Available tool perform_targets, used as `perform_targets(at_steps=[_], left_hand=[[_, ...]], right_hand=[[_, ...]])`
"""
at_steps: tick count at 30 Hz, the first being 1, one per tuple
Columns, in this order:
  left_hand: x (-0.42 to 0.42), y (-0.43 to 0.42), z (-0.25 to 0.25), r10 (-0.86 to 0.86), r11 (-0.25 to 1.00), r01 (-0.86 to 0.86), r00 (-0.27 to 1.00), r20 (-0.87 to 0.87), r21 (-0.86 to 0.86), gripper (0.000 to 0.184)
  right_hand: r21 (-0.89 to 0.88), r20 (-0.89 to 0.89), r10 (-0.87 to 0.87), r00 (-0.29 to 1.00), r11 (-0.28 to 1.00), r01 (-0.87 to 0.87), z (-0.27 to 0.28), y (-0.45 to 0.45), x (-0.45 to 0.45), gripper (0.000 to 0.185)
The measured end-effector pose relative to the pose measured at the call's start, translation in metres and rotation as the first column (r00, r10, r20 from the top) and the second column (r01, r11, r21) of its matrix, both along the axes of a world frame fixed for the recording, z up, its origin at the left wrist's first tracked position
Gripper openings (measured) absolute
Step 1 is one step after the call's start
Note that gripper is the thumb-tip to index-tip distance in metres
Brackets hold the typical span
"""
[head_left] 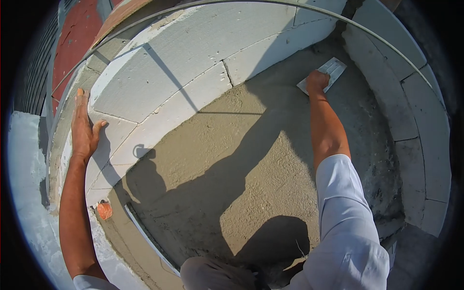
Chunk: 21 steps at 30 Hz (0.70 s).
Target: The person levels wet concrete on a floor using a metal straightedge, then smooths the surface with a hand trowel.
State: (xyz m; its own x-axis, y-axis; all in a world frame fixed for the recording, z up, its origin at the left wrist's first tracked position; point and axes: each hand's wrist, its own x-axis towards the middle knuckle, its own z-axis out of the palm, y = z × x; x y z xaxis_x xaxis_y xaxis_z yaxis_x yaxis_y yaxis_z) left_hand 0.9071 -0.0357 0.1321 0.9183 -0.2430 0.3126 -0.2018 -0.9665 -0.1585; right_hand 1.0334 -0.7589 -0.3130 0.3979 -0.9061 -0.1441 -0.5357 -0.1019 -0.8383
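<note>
Mortar floor (212, 137), pt. shaded, btwn block walls (188, 43); R fingers (316, 77) clamping trowel (338, 71), L fingers (80, 99) & thumb apart.

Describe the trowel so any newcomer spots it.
Between the pale block walls lies a grey-brown mortar floor. Toward its far end, the right hand grips the trowel, a flat rectangular plate. Its silvery surface sets it apart from the dull floor.

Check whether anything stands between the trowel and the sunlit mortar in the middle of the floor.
Nothing visible does. The right hand holds the trowel at the far end; between there and the sunlit mortar, only a shadow crosses. The pale strip lies off to the lower left.
</note>
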Motion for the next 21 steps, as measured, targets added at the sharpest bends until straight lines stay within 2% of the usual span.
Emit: perform_targets(at_steps=[2, 5, 6, 7, 8, 9, 10, 11, 12, 15, 17, 20, 21], left_hand=[[0.002, 0.005, -0.001, -0.017, 1.0, 0.017, 1.0, 0.012, 0.009, 0.103], [0.002, 0.006, -0.001, -0.034, 0.999, 0.034, 0.999, 0.011, -0.001, 0.103], [0.003, 0.006, -0.002, -0.036, 0.999, 0.036, 0.999, 0.009, -0.01, 0.103], [0.004, 0.009, -0.004, -0.042, 0.999, 0.042, 0.999, 0.018, 0.004, 0.103], [0.006, 0.012, -0.006, -0.052, 0.999, 0.052, 0.998, 0.021, -0.002, 0.103], [0.007, 0.013, -0.006, -0.059, 0.998, 0.06, 0.998, 0.029, -0.007, 0.103], [0.007, 0.014, -0.006, -0.065, 0.998, 0.066, 0.997, 0.033, -0.009, 0.103], [0.007, 0.017, -0.006, -0.085, 0.996, 0.086, 0.996, 0.03, -0.025, 0.103], [0.009, 0.021, -0.007, -0.106, 0.993, 0.107, 0.994, 0.029, -0.04, 0.103], [0.007, 0.017, -0.007, -0.105, 0.992, 0.105, 0.994, 0.016, -0.064, 0.103], [0.008, 0.017, -0.006, -0.093, 0.994, 0.094, 0.996, 0.015, -0.051, 0.104], [0.008, 0.02, -0.006, -0.08, 0.997, 0.081, 0.996, 0.025, -0.018, 0.104], [0.007, 0.018, -0.007, -0.075, 0.997, 0.076, 0.997, 0.028, -0.017, 0.104]], right_hand=[[-0.088, -0.102, 0.005, 0.995, 0.996, -0.014, -0.028, -0.032, -0.001, 0.04], [-0.155, -0.15, -0.015, 0.989, 0.988, -0.008, -0.042, -0.059, -0.031, 0.04], [-0.207, -0.167, -0.024, 0.986, 0.978, -0.011, -0.055, -0.072, -0.041, 0.035], [-0.259, -0.185, -0.036, 0.982, 0.966, -0.014, -0.042, -0.069, -0.057, 0.03], [-0.09, -0.027, -0.104, 0.994, 0.991, 0.101, -0.022, -0.073, -0.068, 0.028], [0.183, 0.194, -0.248, 0.949, 0.96, 0.213, 0.035, -0.048, -0.096, 0.026], [0.363, 0.315, -0.376, 0.872, 0.896, 0.255, 0.075, -0.026, -0.124, 0.025], [0.434, 0.366, -0.437, 0.822, 0.861, 0.265, 0.099, -0.015, -0.143, 0.023], [0.457, 0.392, -0.463, 0.795, 0.848, 0.269, 0.117, -0.009, -0.16, 0.022], [0.44, 0.444, -0.461, 0.768, 0.859, 0.261, 0.134, -0.01, -0.204, 0.035], [0.432, 0.38, -0.501, 0.778, 0.839, 0.329, 0.132, -0.019, -0.231, 0.031], [0.361, 0.396, -0.579, 0.713, 0.812, 0.459, 0.132, -0.013, -0.256, 0.027], [0.354, 0.414, -0.51, 0.754, 0.853, 0.383, 0.139, -0.008, -0.251, 0.026]])
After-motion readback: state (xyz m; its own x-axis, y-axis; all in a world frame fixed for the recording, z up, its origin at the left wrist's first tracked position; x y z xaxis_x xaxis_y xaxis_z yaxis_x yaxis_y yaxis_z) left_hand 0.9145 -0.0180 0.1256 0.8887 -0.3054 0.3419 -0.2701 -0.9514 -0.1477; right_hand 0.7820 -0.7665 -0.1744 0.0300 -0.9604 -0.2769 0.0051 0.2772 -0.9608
